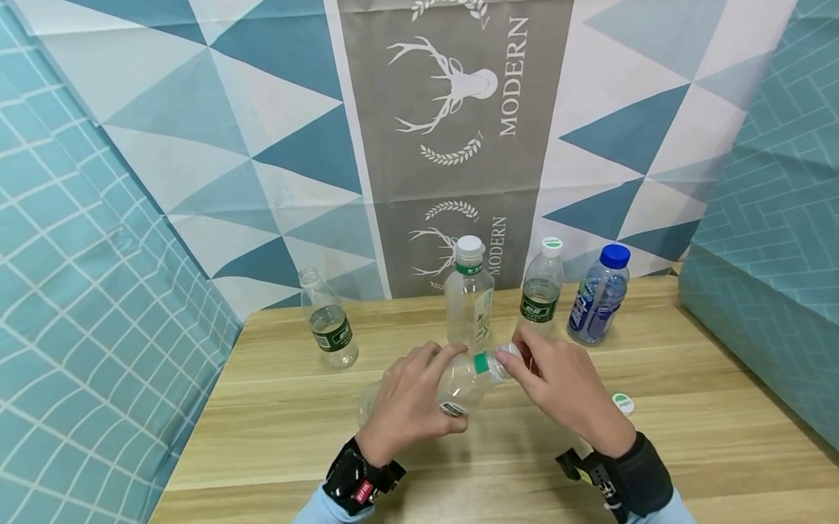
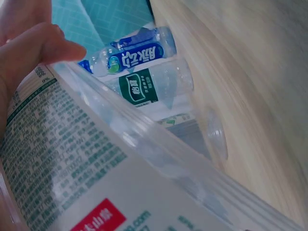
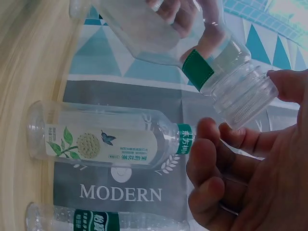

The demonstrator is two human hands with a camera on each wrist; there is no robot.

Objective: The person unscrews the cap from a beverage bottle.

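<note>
A clear plastic bottle [image 1: 461,384] with a green neck band lies tilted between my hands, its mouth end toward the right. My left hand [image 1: 413,401] grips its body from above, with the thumb underneath. In the left wrist view, the bottle's white label [image 2: 72,139] with green print and a red patch fills the front. At the neck, my right hand [image 1: 562,376] pinches the clear ribbed cap [image 3: 245,96] between thumb and forefinger. Just behind stands a similar clear bottle [image 3: 101,137] with a flower label and a white cap [image 1: 470,247].
An uncapped bottle [image 1: 330,327] with a dark green label stands at the back left. Back right are a green-labelled bottle [image 1: 541,288] and a blue-capped bottle [image 1: 599,298]. A loose white cap [image 1: 623,404] lies beside my right wrist on the wooden table [image 1: 260,460].
</note>
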